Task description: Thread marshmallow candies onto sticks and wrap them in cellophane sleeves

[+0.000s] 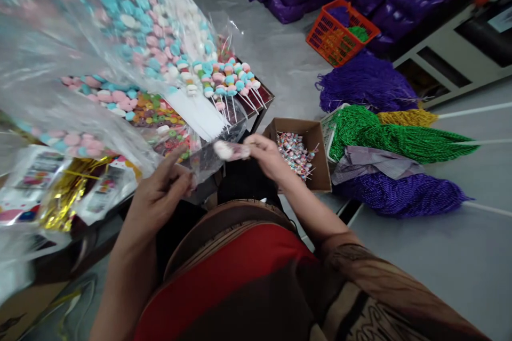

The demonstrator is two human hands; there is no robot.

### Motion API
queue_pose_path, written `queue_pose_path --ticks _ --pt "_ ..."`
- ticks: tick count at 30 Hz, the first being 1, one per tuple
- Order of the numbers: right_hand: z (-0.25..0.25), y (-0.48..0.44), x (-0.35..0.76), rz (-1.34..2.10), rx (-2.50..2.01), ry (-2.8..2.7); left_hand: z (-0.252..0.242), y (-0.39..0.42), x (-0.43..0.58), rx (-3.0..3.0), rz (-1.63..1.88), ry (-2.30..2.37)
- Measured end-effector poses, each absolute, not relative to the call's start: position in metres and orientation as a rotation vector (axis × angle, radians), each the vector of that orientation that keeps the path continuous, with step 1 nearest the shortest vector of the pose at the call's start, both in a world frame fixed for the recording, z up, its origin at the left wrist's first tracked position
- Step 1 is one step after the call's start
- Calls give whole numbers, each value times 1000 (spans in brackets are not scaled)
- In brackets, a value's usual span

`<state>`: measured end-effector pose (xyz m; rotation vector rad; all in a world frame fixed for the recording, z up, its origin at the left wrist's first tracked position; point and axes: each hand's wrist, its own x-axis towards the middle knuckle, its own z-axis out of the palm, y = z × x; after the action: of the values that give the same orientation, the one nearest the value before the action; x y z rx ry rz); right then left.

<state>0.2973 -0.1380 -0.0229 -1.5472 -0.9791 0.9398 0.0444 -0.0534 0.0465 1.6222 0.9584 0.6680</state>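
Our right hand (266, 155) pinches a candy (224, 150); we cannot tell if our left hand (165, 187) grips anything, nor read the blurred labels (43, 167).

I count two hands of my own near mid-frame, the left hand (162, 192) and the right hand (264, 155), with one wrapped marshmallow candy (226, 150) in the right. Right of centre: one cardboard box (324, 165), its wrapped lollipops (295, 150) too many to count. Upper right: one orange basket (322, 32). Far right: two purple strand bundles (364, 84), one green bundle (384, 136), one gold bundle (408, 117). Upper centre, the marshmallow skewers (230, 80) overlap beyond my counting. Lower left: at least two printed packets (34, 178).
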Motion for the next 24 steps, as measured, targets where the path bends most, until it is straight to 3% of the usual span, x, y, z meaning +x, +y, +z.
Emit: queue_pose_path --ticks 6,12,24 --pt "-78 -197 417 370 -2002 -581 32 -42 38 1468 857 1018" --pt "-96 -186 470 76 -2187 -418 28 -45 33 1392 771 1040" --pt "-8 -107 316 51 -1696 -1207 29 -45 6 1573 791 1085"
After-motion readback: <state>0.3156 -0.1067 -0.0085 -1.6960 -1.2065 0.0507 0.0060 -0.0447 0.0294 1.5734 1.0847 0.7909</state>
